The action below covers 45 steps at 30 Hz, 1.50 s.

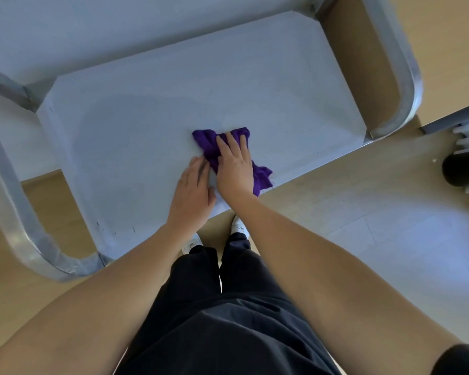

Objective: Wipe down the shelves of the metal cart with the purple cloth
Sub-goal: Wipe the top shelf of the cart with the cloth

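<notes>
- Top shelf (136,136): a flat, pale grey metal surface, seen from above. It fills the upper middle of the view and runs at a slant from lower left to upper right.
- Cart frame: a curved metal handle (19,220) loops around the left end of the shelf. A second curved rail (402,63) loops around the right end.
- Purple cloth (210,144): lies crumpled on the top shelf, near the shelf's front edge and right of centre. One bunched corner extends toward the front edge at the right of the hand.
- Right hand (234,169): laid flat, palm down, on the purple cloth. The fingers are extended and slightly spread; they press the fabric against the shelf and do not close around it.
- Left hand (192,190): laid flat, palm down, on the bare shelf just beside the right hand. The fingers are extended and grip nothing. The fingertips reach the left edge of the cloth; actual contact cannot be confirmed.
- Both forearms are bare and converge on the front edge of the shelf.
- Person: stands at the front edge in dark trousers (228,307), with white shoes (238,226) on a light wood floor (336,201).
- A dark object (458,171) with white parts sits at the right edge of the view; its type cannot be determined.
</notes>
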Tool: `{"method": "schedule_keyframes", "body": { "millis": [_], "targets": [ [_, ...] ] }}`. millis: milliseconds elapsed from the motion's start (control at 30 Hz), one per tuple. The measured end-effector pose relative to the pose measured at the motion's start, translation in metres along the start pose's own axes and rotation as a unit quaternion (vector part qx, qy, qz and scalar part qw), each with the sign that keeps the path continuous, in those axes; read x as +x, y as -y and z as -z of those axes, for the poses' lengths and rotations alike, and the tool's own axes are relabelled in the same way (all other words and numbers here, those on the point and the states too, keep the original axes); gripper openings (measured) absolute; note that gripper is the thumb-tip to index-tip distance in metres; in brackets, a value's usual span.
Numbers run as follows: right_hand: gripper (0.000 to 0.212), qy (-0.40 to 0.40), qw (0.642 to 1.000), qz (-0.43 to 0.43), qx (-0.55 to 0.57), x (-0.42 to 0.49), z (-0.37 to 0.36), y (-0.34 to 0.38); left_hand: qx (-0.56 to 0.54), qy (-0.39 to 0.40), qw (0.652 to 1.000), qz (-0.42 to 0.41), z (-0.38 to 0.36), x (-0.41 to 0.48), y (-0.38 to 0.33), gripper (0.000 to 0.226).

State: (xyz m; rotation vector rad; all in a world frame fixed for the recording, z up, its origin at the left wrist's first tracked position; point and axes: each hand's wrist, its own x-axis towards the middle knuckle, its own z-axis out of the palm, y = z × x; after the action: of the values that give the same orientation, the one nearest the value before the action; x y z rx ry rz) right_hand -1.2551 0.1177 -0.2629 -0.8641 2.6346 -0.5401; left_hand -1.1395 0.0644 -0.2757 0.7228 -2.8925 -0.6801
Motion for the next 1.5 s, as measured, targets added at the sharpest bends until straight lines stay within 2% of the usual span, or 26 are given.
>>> {"method": "schedule_keyframes", "body": {
  "millis": [300, 567, 733, 900, 1067, 1233, 1367, 1433, 1500],
  "targets": [
    [0.046, -0.011, 0.998, 0.054, -0.034, 0.021, 0.013, -0.027, 0.056, -0.009, 0.998, 0.012, -0.001, 0.015, -0.022, 0.056],
    [0.042, -0.011, 0.998, 0.053, -0.037, 0.084, 0.052, -0.084, 0.057, -0.006, 0.998, 0.033, -0.024, 0.077, -0.063, 0.051],
    [0.043, -0.020, 0.998, 0.036, -0.042, 0.117, 0.084, -0.139, 0.043, -0.024, 0.998, 0.042, -0.045, 0.119, -0.098, 0.049],
    [0.043, -0.052, 0.997, -0.015, -0.061, 0.153, 0.124, -0.201, 0.041, -0.065, 0.992, 0.103, -0.061, 0.132, -0.121, 0.046],
    [0.056, -0.076, 0.988, -0.089, -0.104, 0.164, 0.113, -0.183, 0.059, -0.088, 0.989, 0.106, -0.065, 0.130, -0.121, 0.045],
    [0.063, -0.037, 0.997, 0.053, -0.052, 0.141, 0.070, -0.110, 0.065, -0.089, 0.989, 0.103, -0.066, 0.131, -0.118, 0.046],
    [0.054, 0.008, 0.987, 0.154, -0.038, 0.151, 0.074, -0.117, 0.058, -0.091, 0.988, 0.108, -0.065, 0.132, -0.119, 0.045],
    [0.049, -0.004, 0.984, 0.167, -0.060, 0.172, 0.088, -0.148, 0.050, -0.105, 0.987, 0.110, -0.065, 0.132, -0.120, 0.045],
    [0.049, -0.030, 0.990, 0.115, -0.069, 0.194, 0.107, -0.178, 0.045, -0.105, 0.987, 0.109, -0.065, 0.132, -0.121, 0.045]
  ]
}}
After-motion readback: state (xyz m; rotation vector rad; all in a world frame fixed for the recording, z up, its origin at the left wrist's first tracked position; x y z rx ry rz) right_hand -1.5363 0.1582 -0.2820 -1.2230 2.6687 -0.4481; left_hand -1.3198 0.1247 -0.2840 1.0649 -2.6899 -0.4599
